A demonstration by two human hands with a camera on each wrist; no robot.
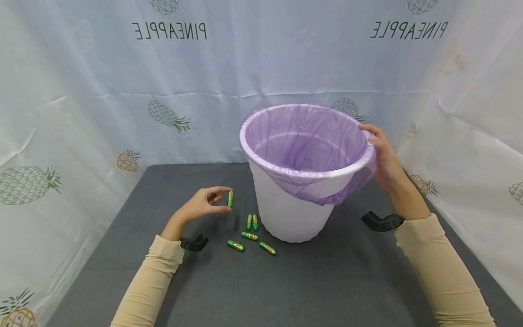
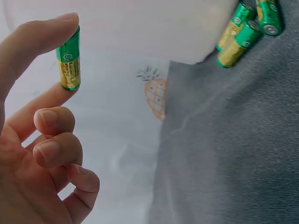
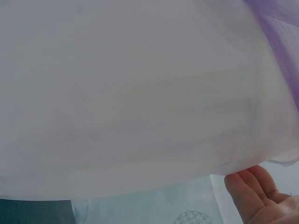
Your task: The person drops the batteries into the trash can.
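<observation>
In the head view my left hand (image 1: pixel 205 203) pinches a green and gold battery (image 1: pixel 230 199) by its two ends, between thumb and index finger. The left wrist view shows this battery (image 2: pixel 69 60) upright, the other fingers loosely curled below it. A white trash bin (image 1: pixel 286 209) stands to the right, lined with a purple bag (image 1: pixel 304 145) folded over its rim. My right hand (image 1: pixel 384 156) grips the bin's right rim, fingertips over the edge. In the right wrist view, fingers (image 3: pixel 247 189) show at the bin's wall (image 3: pixel 126 102).
Several more batteries (image 1: pixel 249 236) lie on the dark grey tablecloth (image 1: pixel 229 290), left and front of the bin, two of them side by side. A white curtain (image 1: pixel 229 63) with pineapple prints hangs behind the table and along both sides.
</observation>
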